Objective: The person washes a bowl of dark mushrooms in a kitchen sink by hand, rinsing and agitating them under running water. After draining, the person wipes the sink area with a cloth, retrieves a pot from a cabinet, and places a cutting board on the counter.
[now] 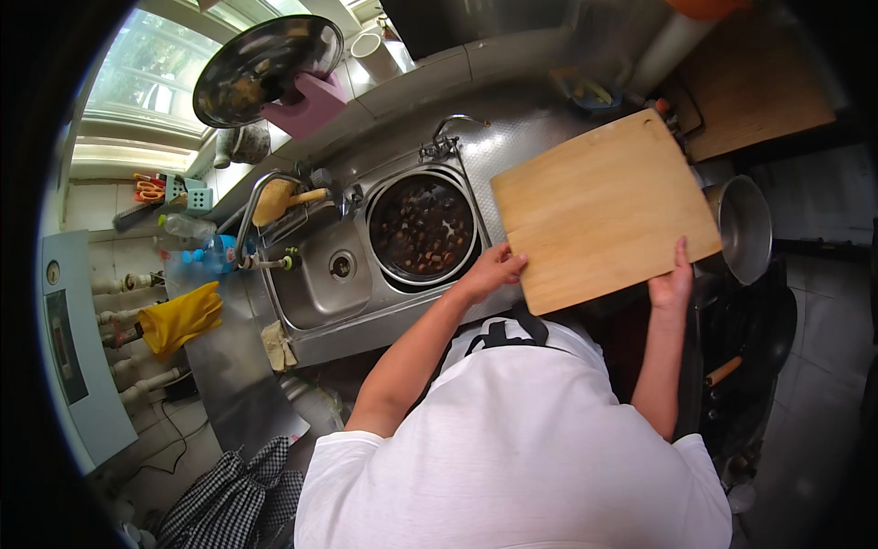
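Note:
A large wooden cutting board is held up between my two hands, over the steel counter right of the sink. My left hand grips its left edge, with the thumb on the near face. On the lower right edge my right hand has a hold, thumb up on the face and the other fingers hidden behind. Left of the board, a round metal basin sits in the right sink bowl. Dark liquid in it covers many brown pieces, perhaps mushrooms.
The left sink bowl has a curved faucet over it. A yellow rubber glove hangs on wall pipes. A metal pot stands right of the board, above a dark wok. A large steel bowl leans at the window.

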`<action>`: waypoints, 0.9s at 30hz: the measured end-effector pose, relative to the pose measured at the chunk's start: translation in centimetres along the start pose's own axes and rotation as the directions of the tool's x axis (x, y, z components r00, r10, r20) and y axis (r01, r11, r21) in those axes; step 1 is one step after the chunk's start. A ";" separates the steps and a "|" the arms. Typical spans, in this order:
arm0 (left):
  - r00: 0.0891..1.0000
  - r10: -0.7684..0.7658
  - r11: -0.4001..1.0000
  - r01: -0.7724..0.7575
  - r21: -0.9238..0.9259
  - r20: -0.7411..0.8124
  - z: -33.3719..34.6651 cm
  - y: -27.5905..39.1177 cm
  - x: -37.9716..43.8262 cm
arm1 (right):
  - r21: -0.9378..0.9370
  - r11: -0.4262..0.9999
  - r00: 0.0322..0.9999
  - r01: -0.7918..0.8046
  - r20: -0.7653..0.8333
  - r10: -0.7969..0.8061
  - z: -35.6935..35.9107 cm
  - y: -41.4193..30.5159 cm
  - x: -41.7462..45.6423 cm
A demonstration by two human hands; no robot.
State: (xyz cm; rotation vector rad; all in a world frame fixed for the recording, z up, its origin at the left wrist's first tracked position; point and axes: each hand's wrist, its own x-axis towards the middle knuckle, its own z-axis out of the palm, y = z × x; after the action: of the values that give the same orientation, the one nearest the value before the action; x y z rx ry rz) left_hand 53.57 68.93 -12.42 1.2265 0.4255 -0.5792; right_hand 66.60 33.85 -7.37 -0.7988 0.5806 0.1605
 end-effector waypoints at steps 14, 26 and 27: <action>0.830 0.332 0.742 0.065 0.668 -0.449 -3.0 -5.6 0.7 | -0.277 0.881 0.923 -0.384 -0.084 0.376 -7.9 12.3 0.0; 0.782 0.350 0.870 -0.068 0.489 -0.515 -3.2 -9.4 -5.4 | -0.965 0.161 0.931 -0.208 -0.145 0.336 -17.1 6.1 -6.2; 0.783 0.314 0.903 -0.071 0.424 -0.537 -3.1 -9.4 -6.8 | -0.974 0.116 0.934 -0.192 -0.146 0.325 -19.3 5.3 -7.6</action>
State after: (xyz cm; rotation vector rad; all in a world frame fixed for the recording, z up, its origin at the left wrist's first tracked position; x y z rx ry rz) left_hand 42.44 71.04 -16.34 1.8185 0.7242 -0.0676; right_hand 50.16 24.39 -17.21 -2.0055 0.4516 1.0275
